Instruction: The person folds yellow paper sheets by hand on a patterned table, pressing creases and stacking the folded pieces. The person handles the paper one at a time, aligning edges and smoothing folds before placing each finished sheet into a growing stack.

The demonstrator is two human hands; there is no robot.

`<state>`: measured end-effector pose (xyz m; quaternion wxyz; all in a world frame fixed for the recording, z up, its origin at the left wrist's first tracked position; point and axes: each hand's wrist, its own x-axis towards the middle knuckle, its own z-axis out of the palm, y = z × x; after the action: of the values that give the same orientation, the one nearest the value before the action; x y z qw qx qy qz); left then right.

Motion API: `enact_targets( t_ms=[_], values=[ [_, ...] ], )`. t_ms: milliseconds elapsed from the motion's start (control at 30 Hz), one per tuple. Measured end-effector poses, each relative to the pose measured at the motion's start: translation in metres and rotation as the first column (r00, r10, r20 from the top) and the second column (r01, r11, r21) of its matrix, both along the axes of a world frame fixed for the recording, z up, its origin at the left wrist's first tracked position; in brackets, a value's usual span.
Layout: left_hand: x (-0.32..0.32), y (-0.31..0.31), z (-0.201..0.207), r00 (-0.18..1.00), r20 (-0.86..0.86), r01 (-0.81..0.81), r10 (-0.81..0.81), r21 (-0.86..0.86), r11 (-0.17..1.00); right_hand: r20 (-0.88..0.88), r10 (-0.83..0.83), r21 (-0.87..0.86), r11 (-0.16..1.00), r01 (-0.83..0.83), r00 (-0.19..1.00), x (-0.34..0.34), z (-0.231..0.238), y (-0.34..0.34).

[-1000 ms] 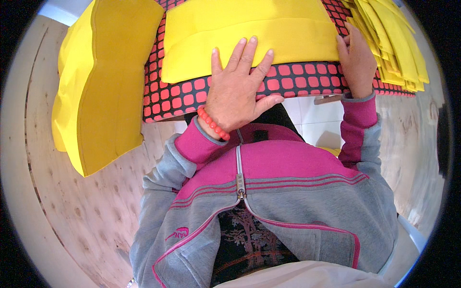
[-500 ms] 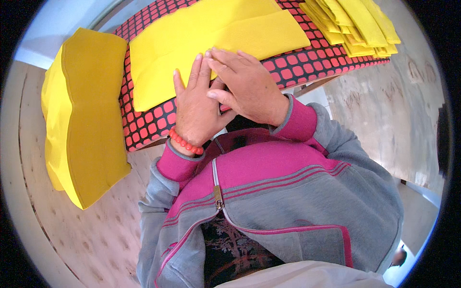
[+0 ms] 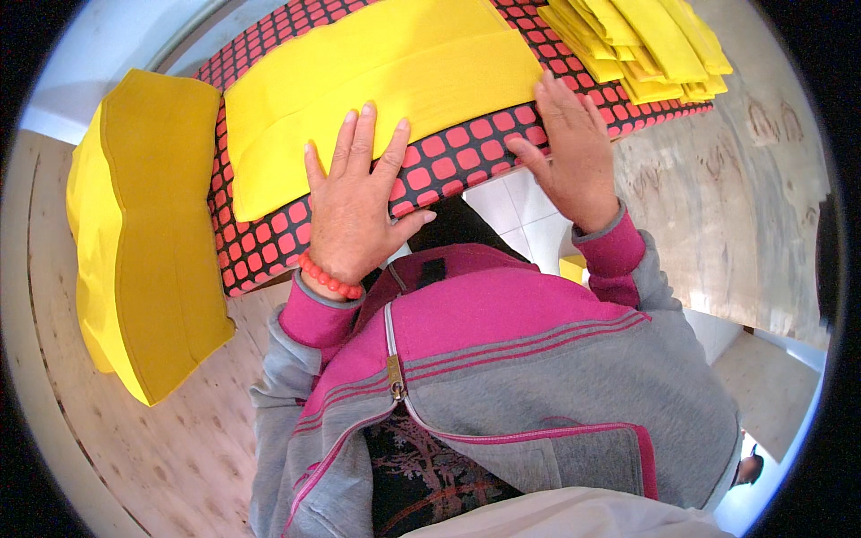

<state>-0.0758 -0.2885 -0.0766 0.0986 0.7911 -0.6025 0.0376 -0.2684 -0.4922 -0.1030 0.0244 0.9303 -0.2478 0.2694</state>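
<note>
A folded piece of yellow cloth (image 3: pixel 377 85) lies flat on a table covered in red-and-black checked fabric (image 3: pixel 453 157). My left hand (image 3: pixel 354 193), with a red bead bracelet at the wrist, rests with fingers spread over the cloth's near edge. At the cloth's right corner is my right hand (image 3: pixel 574 148), its thumb held away from the fingers and its fingertips by the edge. Neither hand grips anything.
Several folded yellow cloths (image 3: pixel 664 49) are stacked at the table's far right. More yellow cloth (image 3: pixel 166 233) hangs on the left, over a pale wooden surface (image 3: pixel 161 466). Another wooden board (image 3: pixel 717 197) stands to the right. A person's head (image 3: pixel 750 468) shows at the lower right.
My hands were together at the cloth's near edge, the right overlapping the left. Now they are apart: the right has moved rightward to the cloth's corner. The whole view has shifted slightly.
</note>
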Motion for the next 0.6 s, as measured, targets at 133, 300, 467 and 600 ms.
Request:
enact_targets(
  t_ms=[133, 300, 467, 600],
  values=[
    [0.0, 0.0, 0.0, 1.0, 0.013, -0.01, 0.009, 0.008, 1.0, 0.072, 0.015, -0.037, 0.999, -0.013, 0.997, 0.006, 0.011, 0.003],
    [0.005, 0.004, -0.003, 1.0, 0.016, 0.027, -0.027, -0.037, 0.999, 0.084, 0.38, 0.107, 0.916, -0.388, 0.921, 0.052, 0.013, 0.035],
    [-0.004, 0.004, -0.004, 0.988, -0.054, 0.139, -0.145, -0.106, 0.985, -0.018, 0.433, 0.143, 0.893, -0.426, 0.901, 0.057, 0.013, 0.03],
    [-0.013, 0.0, -0.009, 0.977, -0.116, 0.162, -0.179, -0.143, 0.976, -0.022, 0.431, 0.15, 0.893, -0.423, 0.902, 0.053, 0.01, 0.026]
  ],
)
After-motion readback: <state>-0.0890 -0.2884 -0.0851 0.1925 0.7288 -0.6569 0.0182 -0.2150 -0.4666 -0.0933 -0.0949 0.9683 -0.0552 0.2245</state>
